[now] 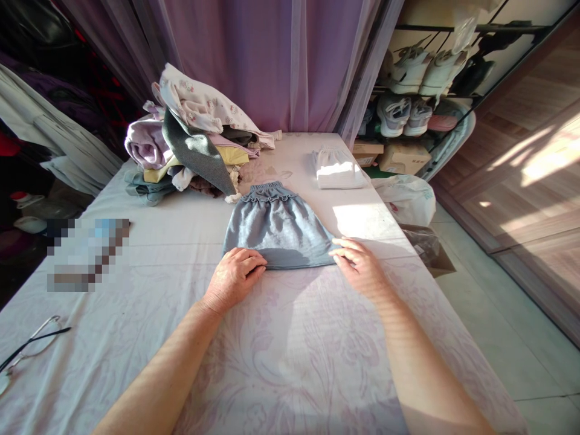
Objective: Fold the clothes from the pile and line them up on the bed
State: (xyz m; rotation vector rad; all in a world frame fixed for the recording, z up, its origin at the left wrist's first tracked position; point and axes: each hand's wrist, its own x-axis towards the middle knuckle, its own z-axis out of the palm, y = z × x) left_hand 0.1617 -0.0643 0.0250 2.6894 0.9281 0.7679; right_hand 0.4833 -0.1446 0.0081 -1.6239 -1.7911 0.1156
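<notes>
A small blue-grey skirt (283, 226) with a gathered, ruffled waistband lies flat on the cloth-covered table (272, 362), its waist pointing away from me. My left hand (238, 272) is closed on the lower left corner of the hem, fingers bent over the fabric. At the lower right corner, my right hand (356, 260) has thumb and fingertips pinched on the hem's edge. Beyond the skirt to the right sits a folded white garment (339, 170) with a gathered waist.
A heap of mixed clothes (194, 139) stands at the table's far left. Eyeglasses (34, 344) lie near the left edge, below a blurred-out object (88, 251). Purple curtains (263, 60) hang behind. Right of the table are a shoe rack (426, 27) and a plastic bag (410, 196).
</notes>
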